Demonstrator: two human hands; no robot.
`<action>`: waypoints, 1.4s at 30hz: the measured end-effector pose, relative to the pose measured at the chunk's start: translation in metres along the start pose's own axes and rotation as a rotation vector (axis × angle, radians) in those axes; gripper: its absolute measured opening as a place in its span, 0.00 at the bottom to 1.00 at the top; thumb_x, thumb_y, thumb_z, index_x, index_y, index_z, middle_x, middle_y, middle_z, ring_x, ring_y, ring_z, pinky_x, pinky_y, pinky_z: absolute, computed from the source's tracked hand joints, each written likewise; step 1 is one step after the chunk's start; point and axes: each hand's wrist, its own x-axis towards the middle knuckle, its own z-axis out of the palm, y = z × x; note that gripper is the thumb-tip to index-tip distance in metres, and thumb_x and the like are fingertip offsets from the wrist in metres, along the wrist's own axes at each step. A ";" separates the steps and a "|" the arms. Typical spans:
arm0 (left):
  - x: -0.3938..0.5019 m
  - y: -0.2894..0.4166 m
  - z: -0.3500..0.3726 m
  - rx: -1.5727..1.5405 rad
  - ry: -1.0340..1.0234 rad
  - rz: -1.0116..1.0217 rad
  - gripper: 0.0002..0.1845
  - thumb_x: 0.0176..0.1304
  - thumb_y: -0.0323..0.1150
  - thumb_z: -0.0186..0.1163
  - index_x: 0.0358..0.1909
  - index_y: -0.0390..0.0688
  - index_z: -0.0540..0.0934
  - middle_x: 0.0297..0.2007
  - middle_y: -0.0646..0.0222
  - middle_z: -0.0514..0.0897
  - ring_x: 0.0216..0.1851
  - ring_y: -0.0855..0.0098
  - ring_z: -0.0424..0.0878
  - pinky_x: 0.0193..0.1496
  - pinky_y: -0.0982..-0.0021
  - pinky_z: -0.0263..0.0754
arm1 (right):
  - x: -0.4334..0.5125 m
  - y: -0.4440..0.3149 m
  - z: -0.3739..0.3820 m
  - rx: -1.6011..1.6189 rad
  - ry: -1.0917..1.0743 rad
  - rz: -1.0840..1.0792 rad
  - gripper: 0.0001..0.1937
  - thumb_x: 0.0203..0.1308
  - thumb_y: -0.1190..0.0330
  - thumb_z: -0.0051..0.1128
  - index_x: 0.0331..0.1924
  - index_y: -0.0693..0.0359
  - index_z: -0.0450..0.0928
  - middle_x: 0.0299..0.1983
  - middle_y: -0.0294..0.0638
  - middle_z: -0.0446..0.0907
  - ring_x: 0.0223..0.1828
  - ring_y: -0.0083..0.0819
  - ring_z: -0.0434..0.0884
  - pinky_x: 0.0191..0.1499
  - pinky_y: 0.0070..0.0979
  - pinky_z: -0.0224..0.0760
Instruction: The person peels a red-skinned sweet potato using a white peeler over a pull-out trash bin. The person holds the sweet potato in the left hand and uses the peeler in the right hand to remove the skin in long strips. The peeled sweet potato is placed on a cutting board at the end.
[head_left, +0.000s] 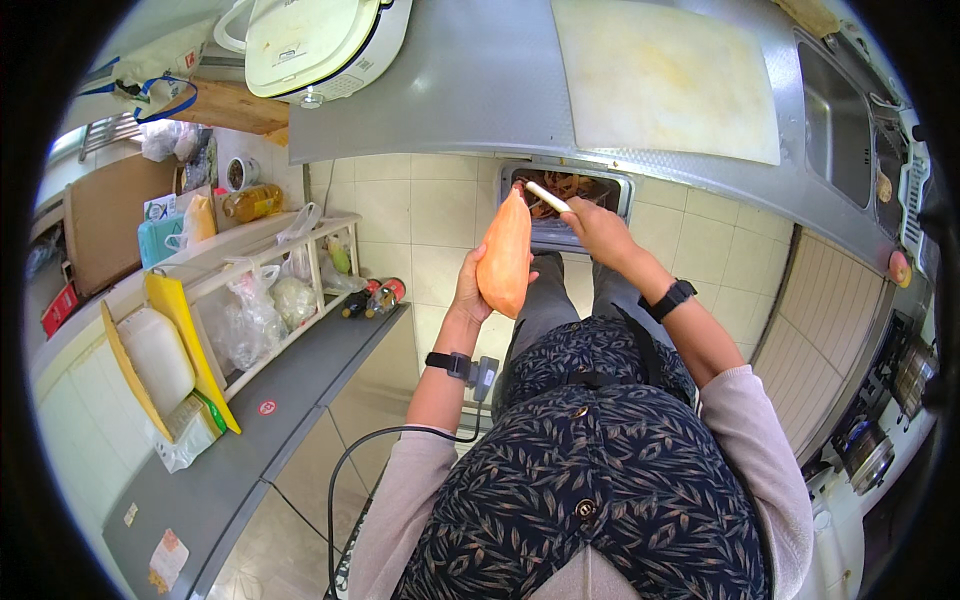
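My left hand (470, 286) grips a large peeled orange sweet potato (506, 262) near its broad lower end. Its narrow tip points away from me and still carries some darker skin. In my right hand (600, 231) is a peeler with a white handle (547, 196). The peeler's head is at the sweet potato's tip; it is too small to tell whether the blade touches. Beneath both hands stands a rectangular bin (626, 180) on the tiled floor, with brown and orange peelings (562, 184) inside.
Ahead runs a metal counter (480, 90) bearing a white cutting board (667, 82) and a rice cooker (315, 45). A sink (836, 127) is at right. Left, a grey-topped cabinet (262, 450) holds a white rack (262, 315), a yellow board (187, 337) and bottles (386, 296). A cable (334, 480) hangs from my left wrist.
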 end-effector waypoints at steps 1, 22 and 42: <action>0.001 0.001 0.000 0.016 -0.005 -0.018 0.40 0.68 0.56 0.54 0.71 0.37 0.62 0.55 0.48 0.79 0.54 0.54 0.82 0.56 0.48 0.81 | -0.005 -0.011 -0.002 -0.033 0.021 -0.043 0.12 0.72 0.58 0.49 0.43 0.60 0.72 0.35 0.51 0.82 0.37 0.53 0.83 0.36 0.48 0.76; -0.008 -0.008 -0.010 -0.089 -0.121 -0.102 0.38 0.71 0.56 0.49 0.72 0.39 0.61 0.59 0.48 0.76 0.57 0.50 0.80 0.50 0.47 0.83 | 0.008 0.009 0.011 -0.314 -0.044 0.208 0.18 0.74 0.53 0.46 0.40 0.61 0.71 0.25 0.53 0.82 0.30 0.53 0.84 0.31 0.46 0.76; 0.008 -0.018 0.019 0.668 0.033 0.052 0.46 0.62 0.47 0.69 0.74 0.42 0.55 0.63 0.62 0.70 0.65 0.66 0.71 0.66 0.64 0.71 | 0.011 -0.038 0.008 0.881 -0.213 0.342 0.25 0.60 0.55 0.68 0.52 0.63 0.71 0.26 0.32 0.72 0.20 0.16 0.70 0.19 0.17 0.61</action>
